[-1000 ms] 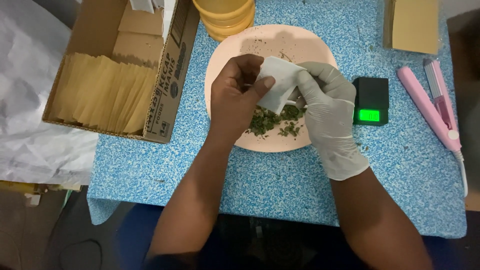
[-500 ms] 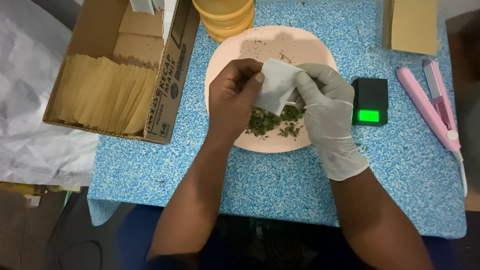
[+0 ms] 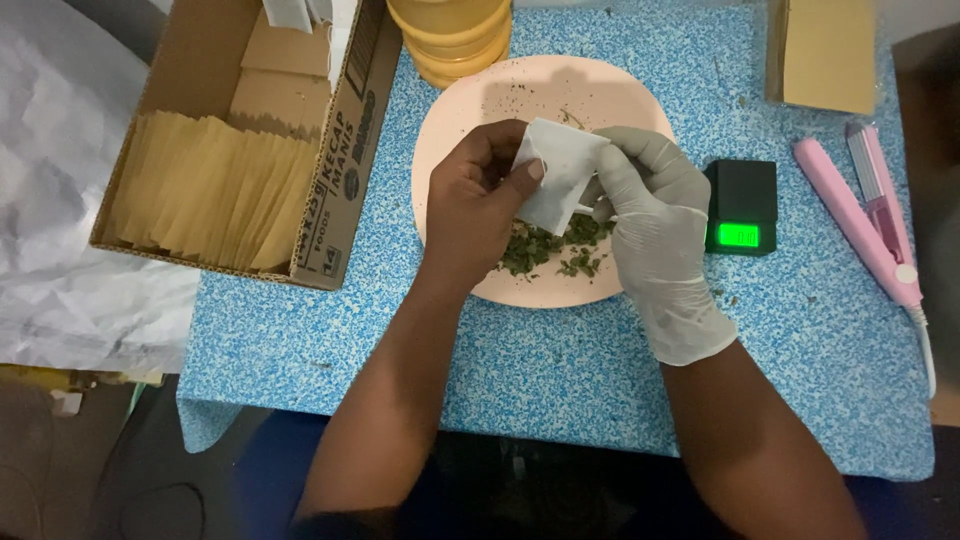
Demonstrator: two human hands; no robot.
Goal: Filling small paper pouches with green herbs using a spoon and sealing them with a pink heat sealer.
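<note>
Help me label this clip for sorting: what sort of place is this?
Probably a small home or workshop packing station. A pocket scale and a box of paper sachets sit on the blue speckled table, and both hands hold a white sachet over dried leaves on a plate.

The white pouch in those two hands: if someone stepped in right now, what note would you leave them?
Left hand, bare: pinches the small white pouch at its edge.
Right hand, in a white glove: fingers at the pouch's other side.
Both hover over the pink plate, where dried green leaf bits lie loose.
Nearby: black pocket scale with lit green display, pink flat iron, cardboard box of tan envelopes.
Whether the pouch holds any leaf cannot be told; leaf remains on the plate.
</note>
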